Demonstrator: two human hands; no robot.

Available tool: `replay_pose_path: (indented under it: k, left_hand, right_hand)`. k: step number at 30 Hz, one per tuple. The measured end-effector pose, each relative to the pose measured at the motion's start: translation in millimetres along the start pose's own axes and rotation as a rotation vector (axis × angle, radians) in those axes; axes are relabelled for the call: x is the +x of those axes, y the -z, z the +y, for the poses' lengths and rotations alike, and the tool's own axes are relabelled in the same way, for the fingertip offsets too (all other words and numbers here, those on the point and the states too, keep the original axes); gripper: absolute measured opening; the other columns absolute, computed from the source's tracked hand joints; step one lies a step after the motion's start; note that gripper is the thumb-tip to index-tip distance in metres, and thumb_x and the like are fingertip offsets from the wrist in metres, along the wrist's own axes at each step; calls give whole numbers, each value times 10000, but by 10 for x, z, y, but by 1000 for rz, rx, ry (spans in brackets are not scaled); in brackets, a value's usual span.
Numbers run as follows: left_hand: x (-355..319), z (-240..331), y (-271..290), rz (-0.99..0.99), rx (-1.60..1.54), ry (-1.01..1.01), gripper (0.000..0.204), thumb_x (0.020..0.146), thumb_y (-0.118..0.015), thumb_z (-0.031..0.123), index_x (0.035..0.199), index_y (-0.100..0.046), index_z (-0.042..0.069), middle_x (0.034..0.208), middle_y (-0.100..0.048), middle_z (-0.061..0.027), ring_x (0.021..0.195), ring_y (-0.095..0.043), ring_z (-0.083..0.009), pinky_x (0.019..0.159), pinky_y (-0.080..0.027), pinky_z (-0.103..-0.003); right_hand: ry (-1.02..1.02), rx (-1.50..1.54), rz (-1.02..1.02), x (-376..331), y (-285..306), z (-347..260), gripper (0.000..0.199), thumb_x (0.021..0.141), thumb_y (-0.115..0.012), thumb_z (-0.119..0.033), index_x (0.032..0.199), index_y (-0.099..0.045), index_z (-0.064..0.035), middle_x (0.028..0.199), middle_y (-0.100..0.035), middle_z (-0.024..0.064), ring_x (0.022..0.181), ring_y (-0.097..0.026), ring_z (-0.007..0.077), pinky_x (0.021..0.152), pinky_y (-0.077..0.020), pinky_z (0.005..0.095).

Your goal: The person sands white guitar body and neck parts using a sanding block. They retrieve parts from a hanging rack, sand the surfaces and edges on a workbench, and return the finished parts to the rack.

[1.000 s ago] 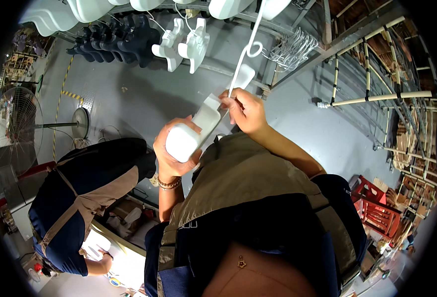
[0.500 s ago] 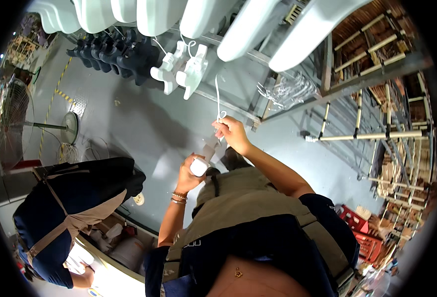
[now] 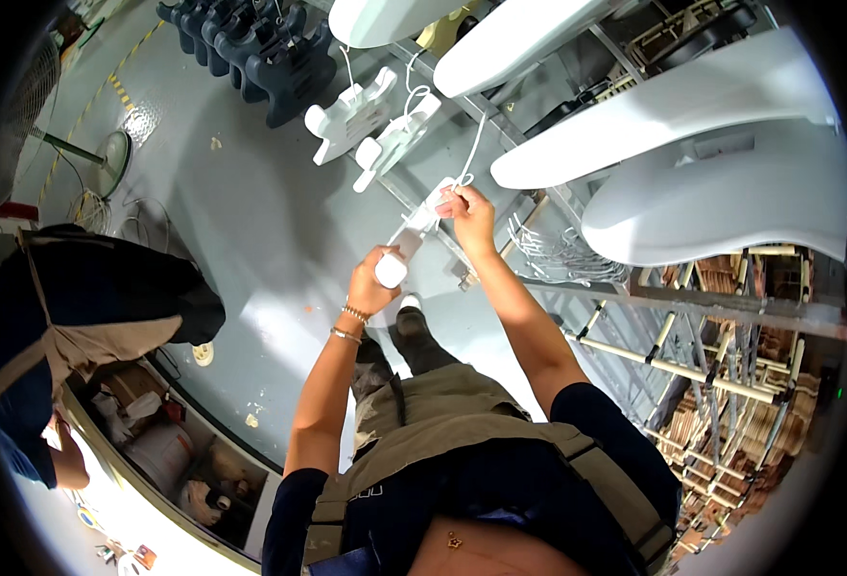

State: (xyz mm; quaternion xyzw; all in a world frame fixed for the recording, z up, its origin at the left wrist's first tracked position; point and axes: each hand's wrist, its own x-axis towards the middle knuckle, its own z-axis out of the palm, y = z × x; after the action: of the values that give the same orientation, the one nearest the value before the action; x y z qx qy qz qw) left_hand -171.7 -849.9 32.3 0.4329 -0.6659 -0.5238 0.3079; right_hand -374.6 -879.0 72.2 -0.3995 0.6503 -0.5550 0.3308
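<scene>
Holding a long, flat white moulded plastic part point(image 3: 406, 242) out in front at arm's length, the person is gripping its lower rounded end with the left hand point(image 3: 373, 284), fingers curled closed around it, while the right hand point(image 3: 468, 211) is pinching closed at the part's upper end, right where a thin white cord loop point(image 3: 464, 163) is meeting it. The cord is running upward from the right hand toward a grey metal hanging rack point(image 3: 500, 125), and the part is lying tilted between the two hands, above the grey painted floor point(image 3: 250, 221). Just beside the cord, two more white lobed plastic parts point(image 3: 370, 120) are dangling from their own cords, and further off a row of dark grey parts of the same lobed shape point(image 3: 260, 43) is hanging together. Large smooth white elongated shells point(image 3: 692, 144) are crowding the upper right of the view (how they are fastened cannot be told). A bundle of bare wire hooks point(image 3: 548, 250) is sitting near the right forearm. To the left, another person in a dark top and tan apron point(image 3: 68, 307) is bending over, well apart from both hands.
</scene>
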Motion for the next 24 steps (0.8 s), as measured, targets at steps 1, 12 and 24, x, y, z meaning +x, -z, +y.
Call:
replay_pose_path:
  k: [1,12,24]
  left_hand:
    - [116,14,-35,-2,-14,-4,496,594,-668,9,1074,-577,94,1015,-650,-109,941,-630,-294,791,-501,-325]
    - [808,-569,-538,33,117,20,524,605,-603,-25,1106,-567,123,1063,-640,-112,1020,-579,-340,1089,-261,-472]
    - [1253,-725,-943,129,57,48,429,584,-585,-69,991,-588,68,1032,-554,-136,974,-552,-347,839,-472,-357]
  right_hand:
    - [-5,25,3,83,23,-25,123,902,-516,-18,897,-582,86,847,-640,123,619,-642,162,570,-545,268]
    - [-166,165,86,598,203,662,189,923,-487,-37,1013,-544,119,953,-623,159,743,-651,212,697,-567,303]
    - [-31,-329,73,559,403,1073,388,873,-605,-108,1197,-470,57,1116,-552,164,912,-611,212,770,-529,298]
